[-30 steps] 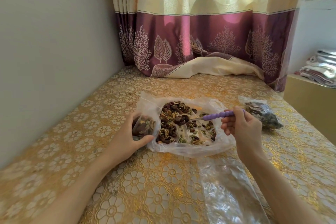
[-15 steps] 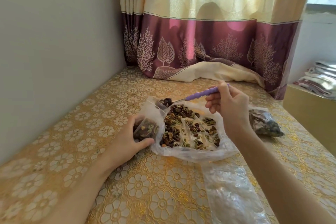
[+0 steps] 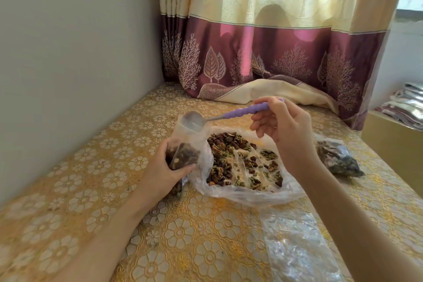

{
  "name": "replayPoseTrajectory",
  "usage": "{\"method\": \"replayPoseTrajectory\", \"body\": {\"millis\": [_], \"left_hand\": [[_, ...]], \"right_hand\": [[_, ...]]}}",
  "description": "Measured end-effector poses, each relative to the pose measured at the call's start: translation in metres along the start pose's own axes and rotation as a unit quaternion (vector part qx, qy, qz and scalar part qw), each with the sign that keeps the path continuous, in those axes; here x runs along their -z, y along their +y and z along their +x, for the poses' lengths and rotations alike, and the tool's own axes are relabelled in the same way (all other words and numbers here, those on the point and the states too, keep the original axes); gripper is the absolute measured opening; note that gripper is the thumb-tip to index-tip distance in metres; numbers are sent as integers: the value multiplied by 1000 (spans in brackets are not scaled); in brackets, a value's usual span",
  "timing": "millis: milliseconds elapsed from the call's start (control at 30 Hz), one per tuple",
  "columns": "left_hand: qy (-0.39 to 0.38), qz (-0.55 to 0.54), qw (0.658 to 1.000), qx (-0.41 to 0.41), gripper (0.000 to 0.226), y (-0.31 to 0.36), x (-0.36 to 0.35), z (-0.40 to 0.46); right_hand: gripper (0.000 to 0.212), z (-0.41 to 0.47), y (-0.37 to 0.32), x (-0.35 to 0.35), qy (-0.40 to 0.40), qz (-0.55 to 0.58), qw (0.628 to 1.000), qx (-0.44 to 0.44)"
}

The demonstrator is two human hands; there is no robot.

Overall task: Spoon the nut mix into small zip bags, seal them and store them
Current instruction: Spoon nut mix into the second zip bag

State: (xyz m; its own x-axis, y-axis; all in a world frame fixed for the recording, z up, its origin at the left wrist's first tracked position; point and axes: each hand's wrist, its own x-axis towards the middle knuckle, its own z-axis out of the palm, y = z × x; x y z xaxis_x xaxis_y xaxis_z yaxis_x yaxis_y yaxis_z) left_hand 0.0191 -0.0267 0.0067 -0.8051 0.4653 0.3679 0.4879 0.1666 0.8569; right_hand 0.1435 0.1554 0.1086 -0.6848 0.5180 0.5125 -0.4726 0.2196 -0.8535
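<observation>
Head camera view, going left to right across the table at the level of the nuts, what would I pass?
Left hand gripping the small zip bag → big open bag of nut mix → right hand holding the purple spoon → filled bag lying on the table.

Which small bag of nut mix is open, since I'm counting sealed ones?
The small clear zip bag gripped by the left hand; the spoon is at its mouth.
</observation>
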Motion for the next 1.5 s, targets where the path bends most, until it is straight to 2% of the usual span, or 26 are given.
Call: {"method": "replayPoseTrajectory", "body": {"millis": [167, 300, 400, 467, 567, 733, 1000, 1167, 1333, 1500], "left_hand": [[17, -18, 1000, 12, 62, 7, 0, -3], [32, -25, 999, 23, 58, 9, 1, -3], [42, -37, 998, 11, 51, 12, 2, -4], [43, -51, 998, 3, 55, 13, 2, -5], [46, -50, 998, 6, 61, 14, 2, -5], [40, -31, 999, 0, 59, 12, 3, -6], [15, 2, 1000, -5, 55, 7, 2, -4], [20, 4, 1000, -4, 57, 6, 1, -4], [20, 8, 1000, -5, 56, 5, 1, -5], [17, 12, 1000, -9, 57, 5, 1, -4]], "right_hand": [[30, -3, 7, 23, 122, 71, 988, -66], [31, -15, 19, 47, 169, 18, 982, -78], [34, -26, 29, 58, 164, -63, 982, -65], [37, -33, 32, 61, 149, -90, 983, -57], [36, -40, 34, 61, 123, -109, 985, -47], [35, -45, 34, 56, 97, -130, 986, -34], [36, -44, 29, 50, 115, -183, 976, 22], [36, -48, 37, 47, 99, -148, 984, -29], [41, -59, 47, 36, 127, -88, 986, -57], [40, -58, 49, 36, 131, -29, 983, -127]]}}
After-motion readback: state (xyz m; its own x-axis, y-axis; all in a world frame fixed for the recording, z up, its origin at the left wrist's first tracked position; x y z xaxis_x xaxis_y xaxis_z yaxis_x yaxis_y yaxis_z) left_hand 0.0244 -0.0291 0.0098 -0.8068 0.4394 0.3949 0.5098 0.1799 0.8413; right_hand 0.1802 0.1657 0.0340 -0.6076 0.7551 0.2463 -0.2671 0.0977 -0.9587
